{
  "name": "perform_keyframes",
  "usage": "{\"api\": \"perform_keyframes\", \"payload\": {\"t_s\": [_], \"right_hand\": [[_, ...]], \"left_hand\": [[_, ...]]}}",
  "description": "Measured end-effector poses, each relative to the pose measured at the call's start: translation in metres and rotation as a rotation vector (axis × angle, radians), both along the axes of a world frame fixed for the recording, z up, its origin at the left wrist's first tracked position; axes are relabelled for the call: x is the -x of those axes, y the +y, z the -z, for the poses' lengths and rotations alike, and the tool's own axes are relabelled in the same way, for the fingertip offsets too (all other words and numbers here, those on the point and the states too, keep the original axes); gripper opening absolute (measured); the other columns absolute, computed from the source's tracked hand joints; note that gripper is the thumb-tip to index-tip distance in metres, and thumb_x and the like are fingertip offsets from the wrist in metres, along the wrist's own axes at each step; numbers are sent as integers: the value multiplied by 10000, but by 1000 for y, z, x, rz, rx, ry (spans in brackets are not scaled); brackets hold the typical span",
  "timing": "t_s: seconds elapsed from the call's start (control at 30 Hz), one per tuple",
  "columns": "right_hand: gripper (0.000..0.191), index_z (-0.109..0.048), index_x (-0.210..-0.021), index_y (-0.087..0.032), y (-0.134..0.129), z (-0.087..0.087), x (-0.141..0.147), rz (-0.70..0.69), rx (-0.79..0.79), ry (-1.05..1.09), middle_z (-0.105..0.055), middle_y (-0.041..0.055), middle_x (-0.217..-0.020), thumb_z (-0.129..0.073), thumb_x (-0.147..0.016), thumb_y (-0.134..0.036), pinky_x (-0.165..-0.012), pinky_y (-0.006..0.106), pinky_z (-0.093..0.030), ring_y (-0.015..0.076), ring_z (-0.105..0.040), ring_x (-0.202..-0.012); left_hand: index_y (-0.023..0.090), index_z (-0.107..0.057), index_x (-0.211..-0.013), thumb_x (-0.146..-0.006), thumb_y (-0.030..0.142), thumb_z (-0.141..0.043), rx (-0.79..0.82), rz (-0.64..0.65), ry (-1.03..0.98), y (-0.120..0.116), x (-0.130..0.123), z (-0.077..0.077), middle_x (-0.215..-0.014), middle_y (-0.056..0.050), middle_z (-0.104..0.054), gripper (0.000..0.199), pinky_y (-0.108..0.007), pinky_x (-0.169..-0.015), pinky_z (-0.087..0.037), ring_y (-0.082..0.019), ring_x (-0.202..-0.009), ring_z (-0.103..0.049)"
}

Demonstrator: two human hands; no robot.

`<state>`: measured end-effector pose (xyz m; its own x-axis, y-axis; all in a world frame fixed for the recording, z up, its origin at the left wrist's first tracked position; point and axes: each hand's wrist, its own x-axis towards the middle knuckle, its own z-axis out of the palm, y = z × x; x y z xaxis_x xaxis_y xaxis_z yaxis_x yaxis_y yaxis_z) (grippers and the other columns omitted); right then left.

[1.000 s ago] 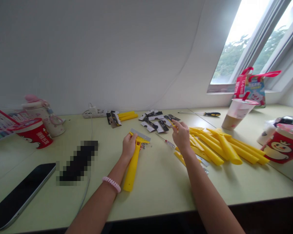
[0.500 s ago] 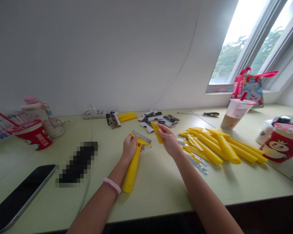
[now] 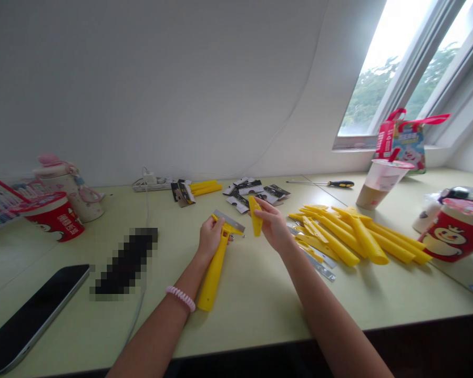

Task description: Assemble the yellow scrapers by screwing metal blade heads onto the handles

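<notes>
- Head view, looking forward and down at a pale green table (image 3: 260,304) beneath a sloping white wall and a window.
- Left hand (image 3: 210,237) is curled closed around the neck of a yellow plastic scraper (image 3: 213,270). Its long handle points back toward the person, and its steel blade (image 3: 228,221) faces away.
- Right hand (image 3: 274,227) pinches a narrow yellow plastic wedge (image 3: 255,216) between thumb and fingertips. The wedge's long axis stands nearly upright, just right of the scraper head and not touching it.
- Both forearms angle inward; the left wears a pink coil bracelet (image 3: 180,298), and the right wrist is slightly bent.
- Tiny metal screws (image 3: 232,237) lie just beside the scraper head.
- Right of the right hand lies a heap of long yellow plastic scraper handles (image 3: 350,236), with loose steel blades (image 3: 319,268) along its near edge.
- Beyond both hands are black-and-white card packets (image 3: 252,191) and a black-handled screwdriver (image 3: 341,184).
</notes>
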<state>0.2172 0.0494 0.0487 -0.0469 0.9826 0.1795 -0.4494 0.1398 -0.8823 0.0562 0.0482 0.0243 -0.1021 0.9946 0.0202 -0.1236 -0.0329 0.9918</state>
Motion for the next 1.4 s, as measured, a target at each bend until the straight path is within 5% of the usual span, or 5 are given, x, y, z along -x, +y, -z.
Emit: {"api": "perform_keyframes", "payload": {"t_s": [0.43,0.6,0.97,1.17,1.4], "right_hand": [[227,-491,-769,-205,-5,0,3,3,-55,-116,-502,-50,-631,-649,-622,-279,-453,204,-297,59,-398,-470],[217,-494,-723,-189,-11,-3,9,-68,-107,-198,-544,-12,-678,-642,-634,-321,-619,270,-434,137,-567,-648],[204,-647,-725,-187,-8,15,28,69,-44,-430,-582,53,-1067,-660,-597,-345,-722,268,-415,196,-538,-925],[237,-675,-732,-166,-7,15,24,-143,8,-456,-629,19,-716,-637,-633,-377,-681,280,-416,153,-555,-703],[243,-683,-768,-157,-8,14,23,-244,31,-351,-644,39,-779,-666,-630,-356,-652,263,-463,135,-574,-685]], "left_hand": [[162,-470,-742,-676,352,-543,-25,25,6,-1,0,1,-434,49,-500,214,-218,-315,-395,-146,-347,-535],[156,-483,-751,-663,367,-558,-11,23,-18,-1,-1,1,-409,54,-482,241,-207,-308,-382,-131,-320,-507],[163,-469,-763,-690,342,-505,-45,72,-27,-3,-1,-3,-419,60,-474,196,-214,-313,-376,-128,-319,-496],[166,-460,-750,-681,353,-515,-65,91,-54,-4,0,-3,-419,62,-467,207,-217,-323,-378,-119,-318,-483],[172,-444,-734,-684,299,-493,-44,86,-61,-6,-1,-6,-428,46,-499,144,-216,-326,-380,-135,-343,-508]]}}
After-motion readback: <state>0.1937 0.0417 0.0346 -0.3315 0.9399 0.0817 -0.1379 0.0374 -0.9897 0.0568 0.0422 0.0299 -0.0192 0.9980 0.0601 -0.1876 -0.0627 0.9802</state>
